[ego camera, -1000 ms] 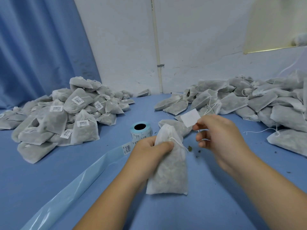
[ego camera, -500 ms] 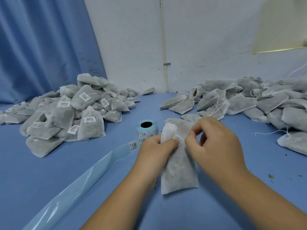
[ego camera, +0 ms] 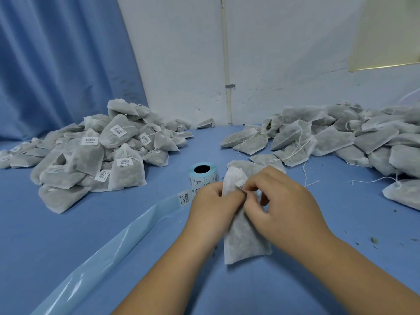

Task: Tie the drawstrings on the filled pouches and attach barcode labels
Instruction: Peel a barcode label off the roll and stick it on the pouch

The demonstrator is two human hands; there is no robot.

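Between left hand point(ego camera: 210, 210) and right hand point(ego camera: 286, 210), fingers point(ego camera: 255, 184) clamped on its neck, pouch point(ego camera: 244, 243) with barcode label point(ego camera: 241, 185).

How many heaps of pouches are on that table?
2: a labelled heap on the left, an unlabelled heap on the right, running past the frame edge. More may be hidden.

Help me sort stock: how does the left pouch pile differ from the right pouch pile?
The left pile carries white barcode labels; the right pile shows none. Left-pile necks look cinched; right-pile drawstrings trail loose. Both hold filled grey pouches on the blue table.
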